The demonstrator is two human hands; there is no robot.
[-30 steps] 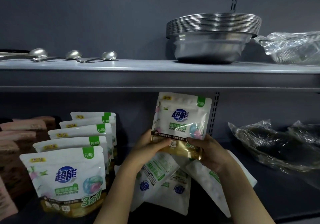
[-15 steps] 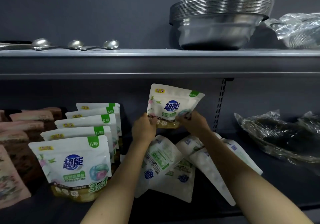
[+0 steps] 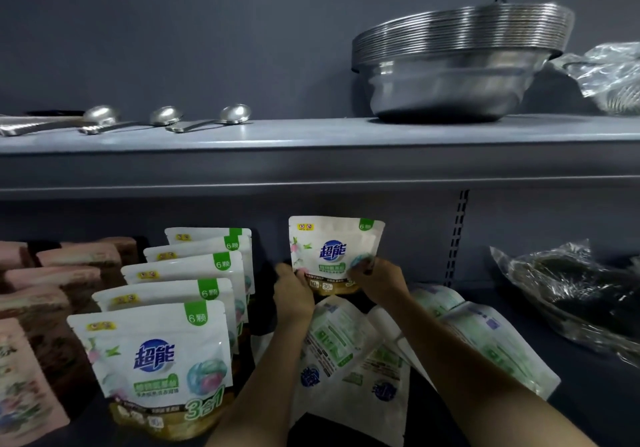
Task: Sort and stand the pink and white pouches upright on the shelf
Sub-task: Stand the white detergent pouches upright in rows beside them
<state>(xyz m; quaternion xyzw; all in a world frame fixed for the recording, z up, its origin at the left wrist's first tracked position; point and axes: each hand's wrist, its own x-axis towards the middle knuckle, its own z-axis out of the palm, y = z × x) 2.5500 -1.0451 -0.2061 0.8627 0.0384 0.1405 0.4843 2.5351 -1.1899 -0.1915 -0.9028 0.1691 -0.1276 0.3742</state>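
I am reaching into a dark grey metal lower shelf (image 3: 571, 408) set against a matt grey back wall (image 3: 173, 31), with a slotted upright rail (image 3: 457, 235) behind it. The grey upper shelf (image 3: 311, 142) above carries three shiny metal ladles (image 3: 166, 119), a stack of nested steel bowls (image 3: 457, 62) and crinkled clear plastic wrap (image 3: 609, 72).

My left hand (image 3: 292, 292) and my right hand (image 3: 379, 278) both pinch the bottom corners of a glossy white stand-up pouch with blue logo and gold base (image 3: 334, 252), fingers curled onto it, thumbs on its front. It is upright near the back of the lower shelf, right of the standing row.

That row of five matching white pouches (image 3: 162, 353) stands one behind another. Left of them stand soft pink pouches (image 3: 52, 284), also in rows. Under my forearms several white pouches lie flat and overlapping (image 3: 353, 367), printed backs up. At the far right sits a dark bundle in crumpled clear film (image 3: 571, 287).
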